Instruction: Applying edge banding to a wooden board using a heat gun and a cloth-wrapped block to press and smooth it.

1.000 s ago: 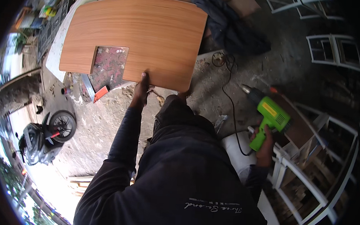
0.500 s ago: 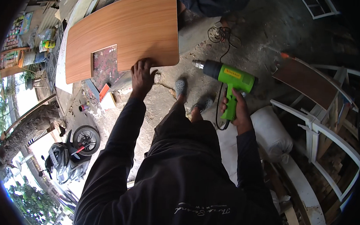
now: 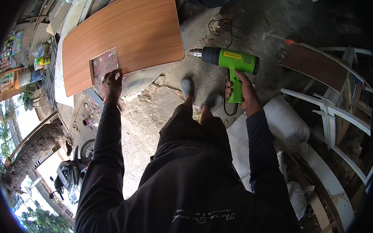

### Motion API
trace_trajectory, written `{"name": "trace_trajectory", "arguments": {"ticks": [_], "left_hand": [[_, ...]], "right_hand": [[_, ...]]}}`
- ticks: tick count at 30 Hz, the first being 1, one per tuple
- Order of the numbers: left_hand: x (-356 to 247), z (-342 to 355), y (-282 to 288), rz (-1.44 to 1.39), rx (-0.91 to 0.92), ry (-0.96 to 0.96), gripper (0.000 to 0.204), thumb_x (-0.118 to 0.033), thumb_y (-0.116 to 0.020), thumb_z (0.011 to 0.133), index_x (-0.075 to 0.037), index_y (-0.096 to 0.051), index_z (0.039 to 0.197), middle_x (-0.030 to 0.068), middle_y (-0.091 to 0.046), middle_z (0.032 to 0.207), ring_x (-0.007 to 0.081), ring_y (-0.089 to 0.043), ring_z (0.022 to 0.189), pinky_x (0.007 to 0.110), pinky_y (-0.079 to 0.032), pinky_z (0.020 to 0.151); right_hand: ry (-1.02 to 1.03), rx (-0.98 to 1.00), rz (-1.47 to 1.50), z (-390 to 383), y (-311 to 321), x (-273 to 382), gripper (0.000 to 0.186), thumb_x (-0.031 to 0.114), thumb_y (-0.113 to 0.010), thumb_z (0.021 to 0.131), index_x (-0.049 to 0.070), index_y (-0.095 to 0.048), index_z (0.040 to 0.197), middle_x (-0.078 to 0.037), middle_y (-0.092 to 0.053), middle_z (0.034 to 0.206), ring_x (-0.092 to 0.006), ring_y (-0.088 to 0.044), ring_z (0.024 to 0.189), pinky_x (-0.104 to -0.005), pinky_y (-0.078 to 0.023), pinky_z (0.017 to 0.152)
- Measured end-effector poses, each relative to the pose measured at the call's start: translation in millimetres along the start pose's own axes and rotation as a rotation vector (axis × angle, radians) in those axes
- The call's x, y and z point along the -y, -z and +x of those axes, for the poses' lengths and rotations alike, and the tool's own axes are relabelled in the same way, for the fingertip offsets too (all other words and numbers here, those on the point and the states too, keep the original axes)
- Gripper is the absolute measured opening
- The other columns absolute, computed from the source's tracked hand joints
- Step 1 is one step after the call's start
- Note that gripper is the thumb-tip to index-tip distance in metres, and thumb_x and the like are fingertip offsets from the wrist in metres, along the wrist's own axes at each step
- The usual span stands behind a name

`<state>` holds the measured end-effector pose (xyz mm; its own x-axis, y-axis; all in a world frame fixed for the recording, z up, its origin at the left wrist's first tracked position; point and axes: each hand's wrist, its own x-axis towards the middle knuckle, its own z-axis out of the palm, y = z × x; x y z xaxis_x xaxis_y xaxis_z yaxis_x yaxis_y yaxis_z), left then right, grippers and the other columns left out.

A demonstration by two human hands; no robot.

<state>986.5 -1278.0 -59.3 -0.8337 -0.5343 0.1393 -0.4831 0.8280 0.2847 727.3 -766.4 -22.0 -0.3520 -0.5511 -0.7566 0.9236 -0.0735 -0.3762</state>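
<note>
My right hand is wrapped round the handle of a green and black heat gun. Its metal nozzle points left, toward the near right corner of a wood-grain board. That board has rounded corners and a rectangular notch cut into its near edge. At the notch's right corner, my left hand has its fingers curled onto the board's edge, fingertips partly hidden. Through the notch a stained, reddish surface shows underneath. The heat gun's dark cord hangs below its grip.
White frames and a brown panel stand at right, beside a stuffed white sack. A tangled cord lies on the floor ahead. A motorcycle is parked at lower left. The concrete near my feet is cracked and uneven.
My left hand has slid left along the board's near edge to the notch corner, its fingers now more curled. The heat gun stays in my right hand, slightly further left in view.
</note>
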Motion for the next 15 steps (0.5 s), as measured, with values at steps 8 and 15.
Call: {"name": "trace_trajectory", "arguments": {"ticks": [8,15], "left_hand": [[28,3,-2,-0.175,0.084,0.024,0.027,-0.011,-0.072,0.096,-0.014,-0.080,0.121,0.0150,-0.079,0.119,0.0347,-0.075,0.114,0.042,-0.058,0.098],[28,9,-2,-0.219,0.103,0.097,0.022,-0.016,-0.069,0.100,-0.010,-0.082,0.117,0.0167,-0.081,0.111,0.0342,-0.079,0.103,0.041,-0.060,0.090]], "right_hand": [[0.022,-0.026,0.188,-13,-14,-51,0.040,0.049,-0.068,0.103,0.010,-0.061,0.106,0.001,-0.058,0.077,-0.0142,-0.058,0.064,-0.0338,-0.050,0.063],[0.069,-0.104,0.347,-25,-52,-118,0.030,0.041,-0.070,0.102,0.013,-0.059,0.105,0.000,-0.059,0.078,-0.0162,-0.061,0.064,-0.0369,-0.052,0.062]]}}
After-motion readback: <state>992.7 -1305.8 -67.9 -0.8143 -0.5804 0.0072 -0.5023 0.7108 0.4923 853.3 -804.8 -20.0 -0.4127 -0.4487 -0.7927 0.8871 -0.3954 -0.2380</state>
